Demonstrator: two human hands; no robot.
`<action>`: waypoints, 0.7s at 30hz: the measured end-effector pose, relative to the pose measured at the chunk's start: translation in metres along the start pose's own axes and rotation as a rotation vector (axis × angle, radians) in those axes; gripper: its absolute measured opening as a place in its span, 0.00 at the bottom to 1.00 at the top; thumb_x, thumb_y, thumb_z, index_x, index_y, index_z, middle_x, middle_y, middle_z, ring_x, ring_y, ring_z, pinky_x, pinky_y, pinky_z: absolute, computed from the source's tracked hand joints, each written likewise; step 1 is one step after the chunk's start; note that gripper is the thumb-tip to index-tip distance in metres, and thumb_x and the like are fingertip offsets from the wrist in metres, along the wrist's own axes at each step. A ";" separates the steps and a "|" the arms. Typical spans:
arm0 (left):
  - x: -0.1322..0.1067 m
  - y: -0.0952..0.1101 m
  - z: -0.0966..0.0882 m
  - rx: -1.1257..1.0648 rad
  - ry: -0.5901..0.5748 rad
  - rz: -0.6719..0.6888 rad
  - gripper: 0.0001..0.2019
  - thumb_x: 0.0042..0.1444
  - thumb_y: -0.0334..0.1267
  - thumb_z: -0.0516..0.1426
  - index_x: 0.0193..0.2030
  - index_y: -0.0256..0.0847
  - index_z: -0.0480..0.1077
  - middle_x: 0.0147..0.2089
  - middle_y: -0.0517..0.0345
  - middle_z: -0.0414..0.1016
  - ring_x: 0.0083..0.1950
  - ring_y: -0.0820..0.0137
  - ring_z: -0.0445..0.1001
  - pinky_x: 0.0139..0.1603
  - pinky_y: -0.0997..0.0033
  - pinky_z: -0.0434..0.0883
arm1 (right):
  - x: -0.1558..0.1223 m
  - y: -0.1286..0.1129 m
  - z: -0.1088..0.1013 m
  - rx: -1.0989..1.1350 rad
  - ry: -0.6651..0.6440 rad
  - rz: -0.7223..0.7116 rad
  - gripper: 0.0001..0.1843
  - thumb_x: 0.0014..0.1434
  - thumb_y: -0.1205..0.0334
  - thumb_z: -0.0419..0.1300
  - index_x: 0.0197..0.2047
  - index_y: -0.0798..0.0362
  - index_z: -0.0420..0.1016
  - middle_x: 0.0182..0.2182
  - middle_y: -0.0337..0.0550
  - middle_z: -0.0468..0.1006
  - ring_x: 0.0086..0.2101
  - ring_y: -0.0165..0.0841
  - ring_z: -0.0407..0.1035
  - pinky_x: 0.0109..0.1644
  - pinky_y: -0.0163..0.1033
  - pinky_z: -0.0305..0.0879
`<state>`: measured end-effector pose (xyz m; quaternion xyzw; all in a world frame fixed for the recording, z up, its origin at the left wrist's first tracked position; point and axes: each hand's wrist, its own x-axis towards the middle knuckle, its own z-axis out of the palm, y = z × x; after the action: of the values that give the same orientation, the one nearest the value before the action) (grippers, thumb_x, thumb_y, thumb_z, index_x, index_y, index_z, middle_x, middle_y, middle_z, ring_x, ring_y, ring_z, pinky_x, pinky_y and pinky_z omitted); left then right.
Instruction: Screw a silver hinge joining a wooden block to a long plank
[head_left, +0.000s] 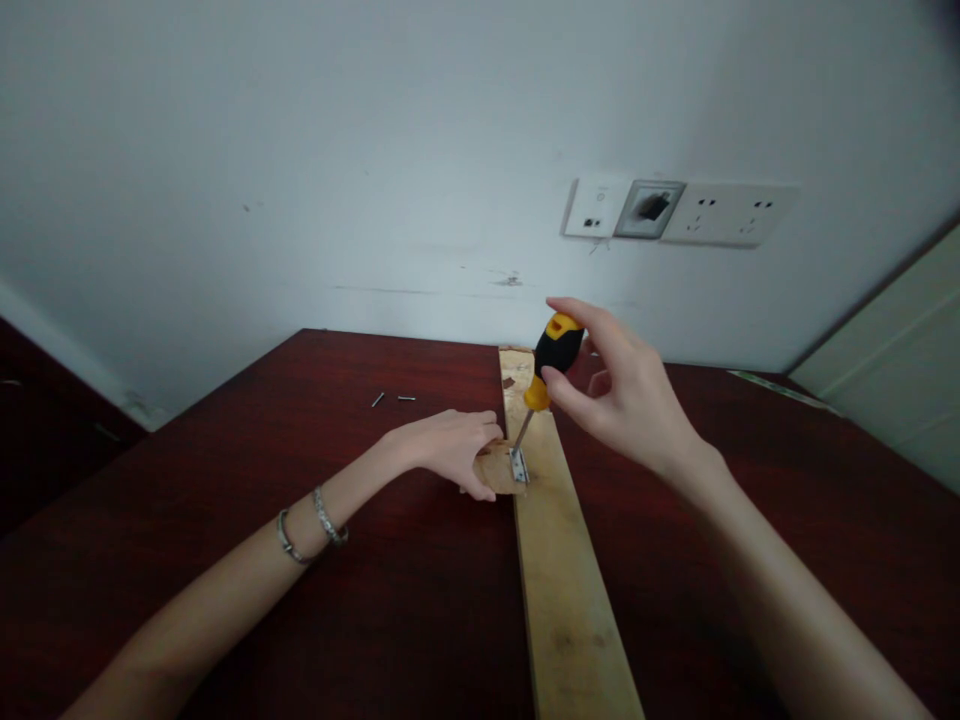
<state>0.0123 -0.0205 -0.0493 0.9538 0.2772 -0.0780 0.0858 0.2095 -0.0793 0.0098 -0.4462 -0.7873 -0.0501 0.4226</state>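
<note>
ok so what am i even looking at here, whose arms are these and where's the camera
There is no machine here: these are a person's two bare arms, filmed by a camera worn on their head, looking forward and down. The right hand holds a screwdriver, its tip at a small metal fitting. The left hand grips a small wood piece beside a long plank. All lie on a dark red table, with two small screws or nails farther back.
</note>
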 end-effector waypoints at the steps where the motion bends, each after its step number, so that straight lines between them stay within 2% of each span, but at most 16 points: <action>1: 0.000 0.001 0.000 0.002 -0.007 0.002 0.31 0.43 0.59 0.60 0.49 0.40 0.65 0.47 0.53 0.68 0.42 0.64 0.70 0.35 0.69 0.65 | 0.000 -0.001 -0.001 -0.041 -0.003 0.011 0.28 0.56 0.59 0.58 0.60 0.51 0.62 0.43 0.49 0.70 0.30 0.32 0.67 0.37 0.44 0.71; 4: 0.000 0.002 -0.001 0.001 -0.030 -0.001 0.30 0.43 0.59 0.60 0.47 0.40 0.66 0.48 0.53 0.68 0.42 0.63 0.70 0.36 0.69 0.65 | 0.000 -0.003 -0.006 -0.074 -0.043 0.006 0.23 0.55 0.58 0.60 0.55 0.51 0.66 0.40 0.47 0.69 0.28 0.30 0.65 0.35 0.42 0.70; 8: -0.001 0.001 -0.001 -0.020 -0.008 0.000 0.30 0.44 0.58 0.60 0.49 0.40 0.65 0.49 0.53 0.68 0.42 0.64 0.70 0.37 0.69 0.65 | 0.000 -0.005 -0.011 -0.016 -0.079 -0.061 0.23 0.57 0.63 0.57 0.56 0.50 0.63 0.43 0.46 0.70 0.30 0.31 0.65 0.35 0.39 0.69; 13: -0.001 0.001 -0.001 -0.017 0.007 0.012 0.30 0.43 0.58 0.60 0.49 0.39 0.65 0.48 0.54 0.68 0.42 0.64 0.70 0.36 0.68 0.65 | 0.000 -0.005 -0.009 -0.176 -0.019 -0.038 0.23 0.57 0.54 0.58 0.54 0.52 0.65 0.39 0.48 0.70 0.31 0.35 0.66 0.34 0.41 0.67; 16: -0.001 0.001 -0.001 -0.016 0.009 0.011 0.31 0.43 0.58 0.60 0.50 0.39 0.65 0.49 0.53 0.68 0.41 0.65 0.70 0.36 0.69 0.65 | 0.000 -0.001 -0.010 -0.149 0.007 -0.025 0.16 0.58 0.55 0.58 0.49 0.52 0.68 0.38 0.46 0.71 0.31 0.34 0.67 0.33 0.40 0.67; 18: -0.002 0.001 -0.002 -0.024 0.005 0.003 0.32 0.43 0.58 0.60 0.51 0.40 0.64 0.48 0.53 0.68 0.42 0.65 0.70 0.36 0.69 0.65 | 0.000 0.000 -0.012 -0.053 -0.002 -0.030 0.16 0.58 0.60 0.57 0.50 0.50 0.66 0.40 0.45 0.71 0.34 0.34 0.68 0.34 0.38 0.68; 21: -0.002 0.000 -0.003 -0.034 0.002 -0.004 0.32 0.43 0.59 0.60 0.51 0.40 0.64 0.49 0.53 0.68 0.42 0.65 0.70 0.37 0.69 0.65 | -0.001 0.000 -0.013 0.035 -0.064 0.016 0.22 0.59 0.61 0.55 0.56 0.49 0.58 0.42 0.47 0.72 0.34 0.35 0.68 0.33 0.40 0.68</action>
<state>0.0112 -0.0211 -0.0463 0.9518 0.2804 -0.0723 0.1014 0.2180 -0.0865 0.0175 -0.4465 -0.7974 -0.0184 0.4055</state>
